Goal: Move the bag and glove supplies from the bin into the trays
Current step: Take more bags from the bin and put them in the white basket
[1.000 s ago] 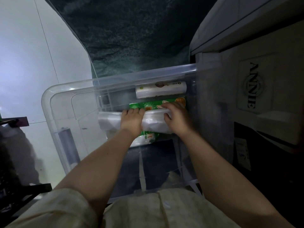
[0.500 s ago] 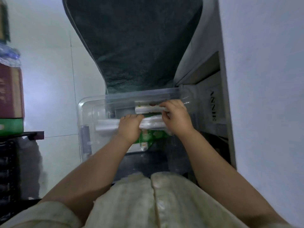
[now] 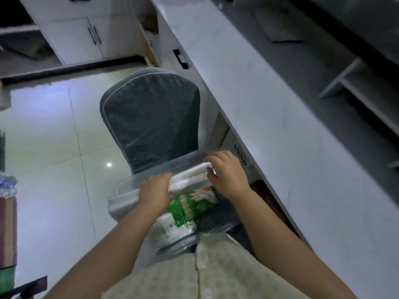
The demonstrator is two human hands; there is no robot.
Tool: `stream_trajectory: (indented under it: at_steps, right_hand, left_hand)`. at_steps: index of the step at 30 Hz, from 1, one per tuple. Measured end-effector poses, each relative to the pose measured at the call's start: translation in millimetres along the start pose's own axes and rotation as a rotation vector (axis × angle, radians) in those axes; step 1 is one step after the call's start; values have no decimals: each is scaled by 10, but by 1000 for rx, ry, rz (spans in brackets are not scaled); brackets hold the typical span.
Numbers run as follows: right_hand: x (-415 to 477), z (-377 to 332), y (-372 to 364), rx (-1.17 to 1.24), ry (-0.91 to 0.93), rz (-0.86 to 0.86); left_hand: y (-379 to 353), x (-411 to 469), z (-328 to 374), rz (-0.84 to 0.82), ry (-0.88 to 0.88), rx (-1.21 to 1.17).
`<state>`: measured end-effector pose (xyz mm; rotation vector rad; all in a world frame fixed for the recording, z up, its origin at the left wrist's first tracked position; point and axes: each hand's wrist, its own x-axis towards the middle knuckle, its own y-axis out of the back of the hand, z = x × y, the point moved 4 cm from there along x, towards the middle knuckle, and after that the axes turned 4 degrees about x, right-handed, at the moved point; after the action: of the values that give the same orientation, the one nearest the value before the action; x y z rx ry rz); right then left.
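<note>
You're at the lift-out step. Your left hand (image 3: 154,190) and right hand (image 3: 226,175) each grip 1 end of the white rolled plastic bags (image 3: 190,175). The green printed packet (image 3: 187,209) hangs at their 6 o'clock, above the clear plastic bin (image 3: 121,202). Next, I judge, you must find the trays, which are out of view.

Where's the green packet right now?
Head view, lower centre: the green packet sits just under the white rolls held between left hand and right hand, over the clear bin.

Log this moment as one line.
left hand: grips white bundle | right hand: grips white bundle | green pack: beneath bundle | trays: unseen
</note>
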<state>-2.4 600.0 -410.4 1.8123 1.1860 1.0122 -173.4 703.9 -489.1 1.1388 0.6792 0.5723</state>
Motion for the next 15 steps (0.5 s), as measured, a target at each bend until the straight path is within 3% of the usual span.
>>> stream_trajectory:
  at_steps: [4,7,15]
  right_hand:
    - [-505,-150,215,-100,-124,87]
    - [-930,-336,441,-169,-172,162]
    - [-2302,-540,1174,-312,-411,363]
  left_hand:
    - [120,-162,123,-38,-133,53]
    - [278,-294,364,21,-252,71]
    - [720,-769,1610,95,-553,88]
